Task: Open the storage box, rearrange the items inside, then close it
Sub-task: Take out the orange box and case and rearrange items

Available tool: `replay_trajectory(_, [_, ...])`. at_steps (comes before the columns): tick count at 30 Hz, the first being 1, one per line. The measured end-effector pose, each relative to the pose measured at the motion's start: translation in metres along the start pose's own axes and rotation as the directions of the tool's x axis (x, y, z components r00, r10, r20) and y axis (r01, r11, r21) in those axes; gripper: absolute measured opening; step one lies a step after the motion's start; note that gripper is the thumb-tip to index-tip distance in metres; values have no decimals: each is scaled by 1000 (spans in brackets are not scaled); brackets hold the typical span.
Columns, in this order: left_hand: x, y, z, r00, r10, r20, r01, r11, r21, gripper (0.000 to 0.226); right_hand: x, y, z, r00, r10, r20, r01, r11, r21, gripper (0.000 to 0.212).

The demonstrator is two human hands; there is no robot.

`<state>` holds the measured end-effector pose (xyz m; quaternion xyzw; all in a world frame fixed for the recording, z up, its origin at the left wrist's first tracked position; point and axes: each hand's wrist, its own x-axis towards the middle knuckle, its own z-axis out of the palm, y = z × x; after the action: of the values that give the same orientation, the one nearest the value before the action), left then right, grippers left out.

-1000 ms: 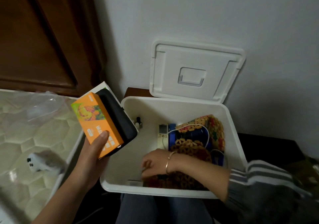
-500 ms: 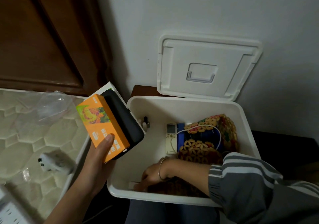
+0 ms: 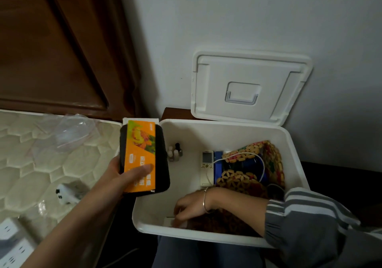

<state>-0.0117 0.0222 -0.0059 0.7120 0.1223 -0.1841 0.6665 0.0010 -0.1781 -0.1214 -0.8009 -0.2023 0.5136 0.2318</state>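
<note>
White box (image 3: 227,123) by the wall, lid (image 3: 248,86) propped open: left hand (image 3: 124,176) grips an orange carton (image 3: 140,154) and black case (image 3: 162,164), now swung upright at the rim, while right hand (image 3: 190,210) has slid to the near corner, grasp unclear; rearranging continues, closing still ahead.

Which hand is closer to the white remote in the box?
The right hand: it reaches inside the storage box, just in front of the remote. The left hand holds an orange box off to the left.

Quilted mattress (image 3: 31,164) left; clear plastic bag (image 3: 70,131), white plug (image 3: 66,193) on it; power strip (image 3: 12,245) at lower-left corner; wooden headboard (image 3: 51,40) behind.
</note>
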Motion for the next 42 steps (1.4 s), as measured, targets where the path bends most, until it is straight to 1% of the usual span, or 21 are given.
replay_trajectory(2, [-1, 5, 2, 998, -44, -42, 52, 979, 197, 82, -14, 1, -5, 997, -36, -70, 27, 991, -129, 57])
replay_trajectory(3, [-2, 6, 4, 996, -55, -71, 75, 944, 322, 91, -21, 3, -6, 992, -57, -115, 32, 977, -209, 56])
replay_trajectory(5, [-1, 7, 12, 993, -60, -100, 106, 823, 559, 103, -33, 6, -5, 977, -99, -188, 31, 942, -335, 46])
replay_trajectory(7, [0, 4, 21, 994, -41, -100, 101, 685, 721, 101, -44, 12, -2, 958, -136, -254, 26, 919, -394, 31])
replay_trajectory(8, [0, 3, 26, 995, -25, -96, 91, 629, 772, 96, -50, 16, -2, 945, -149, -290, 20, 914, -406, 31])
replay_trajectory(10, [-1, 0, 36, 996, -6, -89, 77, 542, 837, 88, -62, 28, -2, 922, -154, -356, 6, 924, -383, 42])
replay_trajectory(12, [-2, -4, 46, 997, -5, -80, 73, 464, 883, 87, -71, 39, -2, 905, -137, -402, 2, 948, -318, 55])
replay_trajectory(16, [-1, -16, 69, 997, 6, -83, 76, 350, 934, 79, -84, 52, -1, 883, -79, -464, -12, 982, -190, 66])
replay_trajectory(18, [3, -26, 79, 994, 9, -107, 100, 289, 952, 80, -88, 56, -2, 873, -57, -485, -9, 991, -133, 63])
replay_trajectory(21, [14, -41, 89, 986, -17, -165, 165, 213, 963, 89, -92, 62, -4, 864, -23, -504, -2, 999, -50, 55])
replay_trajectory(24, [23, -55, 95, 978, -45, -202, 207, 191, 960, 96, -92, 66, -5, 861, -21, -508, 11, 1000, -22, 53])
replay_trajectory(27, [31, -67, 99, 973, -76, -220, 230, 170, 958, 98, -89, 70, -6, 864, -4, -503, 13, 1000, 16, 57])
replay_trajectory(32, [40, -89, 106, 970, -102, -219, 233, 142, 962, 103, -85, 77, -8, 865, 9, -501, 37, 996, 81, 61])
replay_trajectory(34, [42, -94, 111, 975, -90, -202, 211, 108, 971, 106, -84, 77, -8, 863, 0, -504, 49, 995, 84, 62])
replay_trajectory(35, [42, -94, 112, 979, -75, -188, 193, 64, 979, 108, -85, 78, -8, 863, -4, -505, 53, 995, 84, 62])
replay_trajectory(36, [43, -93, 114, 985, -48, -163, 163, -8, 987, 110, -85, 78, -8, 863, -7, -505, 57, 995, 84, 62])
replay_trajectory(39, [48, -91, 118, 999, 42, -1, 14, -296, 955, 107, -87, 77, -8, 863, -22, -505, 76, 993, 86, 59])
replay_trajectory(40, [50, -90, 118, 997, 39, 62, -43, -374, 927, 106, -88, 77, -8, 863, -25, -505, 83, 992, 93, 59])
replay_trajectory(41, [52, -91, 117, 993, 16, 118, -100, -426, 899, 104, -88, 77, -8, 864, -26, -504, 89, 991, 102, 60])
replay_trajectory(42, [55, -92, 115, 986, -16, 166, -155, -458, 875, 102, -89, 76, -8, 865, -25, -501, 93, 989, 112, 61])
